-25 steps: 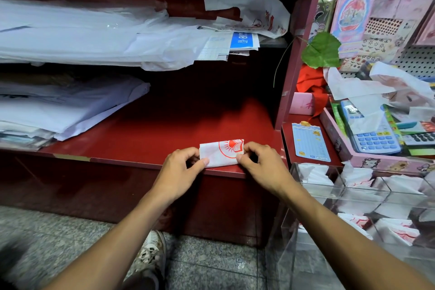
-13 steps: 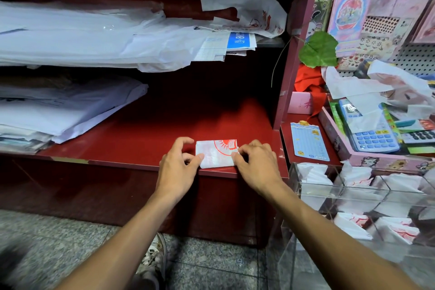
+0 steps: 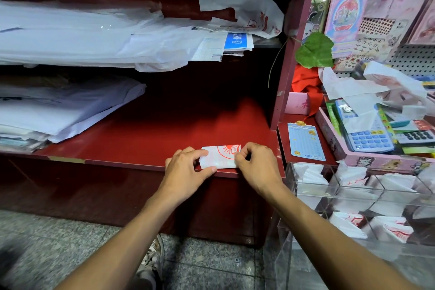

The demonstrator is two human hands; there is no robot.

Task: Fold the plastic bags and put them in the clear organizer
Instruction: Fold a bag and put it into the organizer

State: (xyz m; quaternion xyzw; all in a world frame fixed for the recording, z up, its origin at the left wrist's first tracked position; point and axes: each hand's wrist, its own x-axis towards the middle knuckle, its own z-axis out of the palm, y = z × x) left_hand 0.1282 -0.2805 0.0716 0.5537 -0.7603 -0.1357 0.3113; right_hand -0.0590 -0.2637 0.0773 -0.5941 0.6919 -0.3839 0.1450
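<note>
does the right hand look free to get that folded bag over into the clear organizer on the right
Probably yes. The right hand already pinches the folded white plastic bag with the red print, and the clear acrylic organizer sits just beside it, its top apparently open, with nothing between them.

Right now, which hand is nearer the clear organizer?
Right. The right hand pinches the folded bag's right end on the red shelf, just left of the clear organizer. The left hand holds the bag's far end, farther away.

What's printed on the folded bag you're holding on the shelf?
A red sun-like round emblem on the white folded bag, seen in the head view.
</note>
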